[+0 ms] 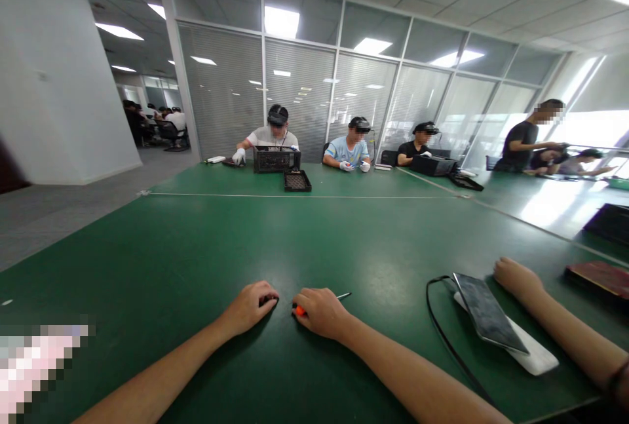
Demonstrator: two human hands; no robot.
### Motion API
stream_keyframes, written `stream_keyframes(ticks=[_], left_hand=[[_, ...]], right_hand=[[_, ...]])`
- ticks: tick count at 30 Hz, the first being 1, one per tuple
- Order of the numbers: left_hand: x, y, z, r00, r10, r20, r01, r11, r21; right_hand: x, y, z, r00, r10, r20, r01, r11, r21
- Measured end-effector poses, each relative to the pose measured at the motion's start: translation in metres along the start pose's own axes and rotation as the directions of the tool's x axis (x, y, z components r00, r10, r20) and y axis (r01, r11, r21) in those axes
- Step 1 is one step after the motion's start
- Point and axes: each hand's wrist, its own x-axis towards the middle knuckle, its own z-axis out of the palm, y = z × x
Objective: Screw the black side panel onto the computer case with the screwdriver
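Low over the green table (pixel 275 240), my two hands face each other with a small gap between them. My right hand (pixel 322 312) is closed round a screwdriver (pixel 300 310); its orange and black handle end shows at the thumb, and the thin metal shaft sticks out behind the knuckles to the right. My left hand (pixel 250 307) is closed too, its fingers curled in and the thumb pressed near them. A dark spot shows between thumb and fingers, but I cannot tell whether it is an object or shadow.
Right of my arm, a phone (pixel 489 312) lies tilted on a white slab (pixel 535 348), beside a black cable (pixel 432 312). Another person's forearm (pixel 550 306) rests close by. Across the table, people sit with a black computer case (pixel 276 159) and a black panel (pixel 297 181).
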Motion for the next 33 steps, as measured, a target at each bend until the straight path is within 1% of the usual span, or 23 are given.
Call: stream_keyframes(ticks=[8,13,18,33], left_hand=[[0.0,-0.0003,0.0004,1.0,-0.005,-0.003,0.005,1.0,-0.001],[0.0011,-0.0041,0.0023,1.0,0.004,-0.002,-0.004,1.0,-0.002],[0.0018,-0.0078,0.0047,1.0,-0.001,-0.006,0.001,1.0,0.002],[0.0011,-0.004,0.001,1.0,-0.008,0.013,0.008,1.0,0.004]], right_hand=[[0.0003,0.0007,0.0006,1.0,0.001,0.004,-0.001,1.0,-0.006],[0.0,0.0011,0.0017,1.0,-0.007,-0.012,0.007,1.0,-0.005],[-0.0003,0.0013,0.0012,1.0,-0.001,0.0,0.001,1.0,-0.002],[0.0004,-0.0002,0.0008,1.0,0.01,0.005,-0.01,1.0,-0.005]])
